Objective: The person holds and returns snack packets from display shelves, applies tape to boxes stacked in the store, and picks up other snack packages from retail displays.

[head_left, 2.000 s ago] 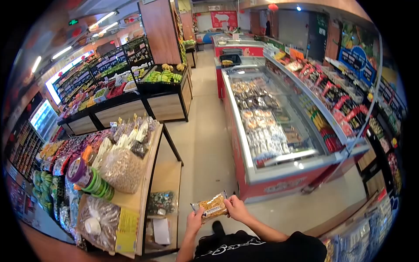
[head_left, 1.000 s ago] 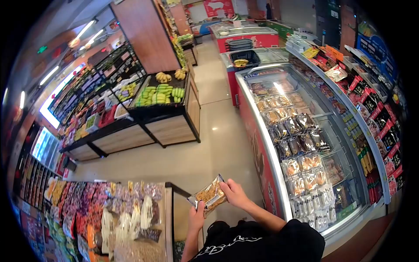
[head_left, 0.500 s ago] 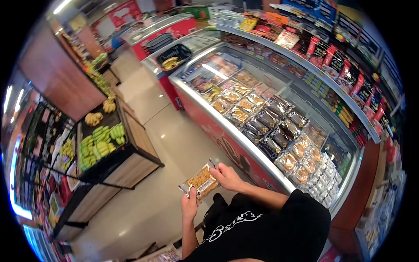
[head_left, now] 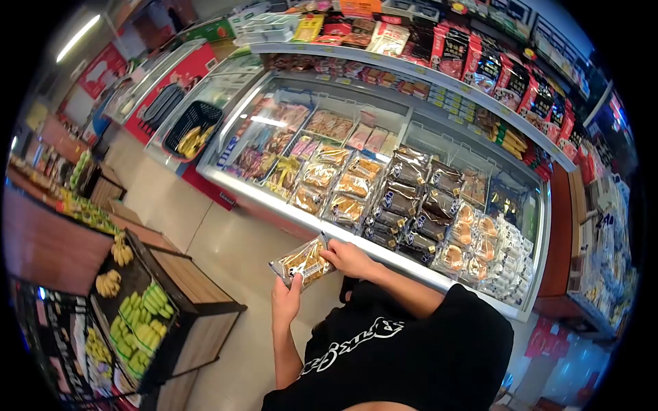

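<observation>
The freezer [head_left: 288, 214] spans my front, a black basket [head_left: 176, 127] with bananas [head_left: 195, 142] beside its left end and a fruit stand [head_left: 214, 335] across the aisle. Just before its front rim, my left hand [head_left: 285, 298] and right hand [head_left: 348, 259] pinch the packet [head_left: 306, 263] by opposite ends, forearms stretched forward.

From the wearer's head, one tilted wide-angle camera looks forward and down over the nearby hands [head_left: 350, 259] to the freezer [head_left: 267, 201] just beyond.
</observation>
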Action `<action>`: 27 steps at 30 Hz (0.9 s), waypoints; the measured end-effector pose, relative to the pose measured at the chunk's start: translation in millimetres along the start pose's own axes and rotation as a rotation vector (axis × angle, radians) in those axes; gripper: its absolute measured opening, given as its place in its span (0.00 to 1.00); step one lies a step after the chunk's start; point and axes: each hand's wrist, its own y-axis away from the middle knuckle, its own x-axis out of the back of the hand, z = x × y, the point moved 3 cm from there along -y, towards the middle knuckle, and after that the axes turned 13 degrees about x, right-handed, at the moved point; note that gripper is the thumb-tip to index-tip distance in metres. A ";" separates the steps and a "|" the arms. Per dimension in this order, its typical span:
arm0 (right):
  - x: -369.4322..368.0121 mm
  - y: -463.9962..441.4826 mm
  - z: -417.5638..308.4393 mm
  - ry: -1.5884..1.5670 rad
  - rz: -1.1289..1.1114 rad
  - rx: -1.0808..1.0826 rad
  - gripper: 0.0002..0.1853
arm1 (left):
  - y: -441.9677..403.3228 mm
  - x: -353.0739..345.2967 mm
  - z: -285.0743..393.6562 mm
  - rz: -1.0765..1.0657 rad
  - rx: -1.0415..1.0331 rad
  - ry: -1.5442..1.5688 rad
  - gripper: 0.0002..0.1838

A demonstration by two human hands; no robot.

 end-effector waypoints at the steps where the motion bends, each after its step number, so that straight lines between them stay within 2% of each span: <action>1: 2.8 -12.0 14.7 -0.006 -0.024 -0.047 0.19 | -22.4 -7.3 0.5 -0.034 0.004 -0.015 0.20; 4: 17.4 -46.2 34.1 -0.002 0.034 -0.036 0.17 | -83.6 -12.7 5.1 -0.046 -0.036 -0.049 0.21; 6: 12.0 -63.5 52.8 -0.019 0.090 -0.060 0.16 | -120.0 -15.0 11.6 -0.141 -0.010 0.002 0.22; 8: 13.8 -74.7 75.4 -0.021 0.158 -0.137 0.15 | -162.5 -25.8 7.5 -0.222 -0.017 -0.004 0.24; 11: 21.2 -84.6 106.4 0.005 0.280 -0.277 0.14 | -215.9 -51.3 5.9 -0.219 0.023 -0.086 0.24; 12: 27.6 -88.4 114.4 0.020 0.315 -0.332 0.14 | -233.5 -61.6 7.2 -0.250 0.007 -0.029 0.24; 15: 46.7 -103.2 134.3 0.107 0.411 -0.524 0.14 | -288.4 -97.2 13.3 -0.504 0.053 0.006 0.23; 19: 66.4 -119.9 173.4 0.216 0.624 -0.700 0.14 | -352.7 -148.2 42.2 -0.572 -0.148 -0.244 0.14; 21: 70.2 -117.9 191.5 0.229 0.718 -0.780 0.14 | -384.6 -182.5 33.9 -0.641 -0.217 -0.248 0.16; 24: 74.9 -121.2 205.8 0.195 0.803 -0.928 0.17 | -390.1 -204.4 76.1 -0.822 -0.142 -0.333 0.27; 27: 77.0 -121.4 210.3 0.215 0.954 -0.910 0.19 | -410.8 -233.3 77.0 -0.909 -0.292 -0.314 0.30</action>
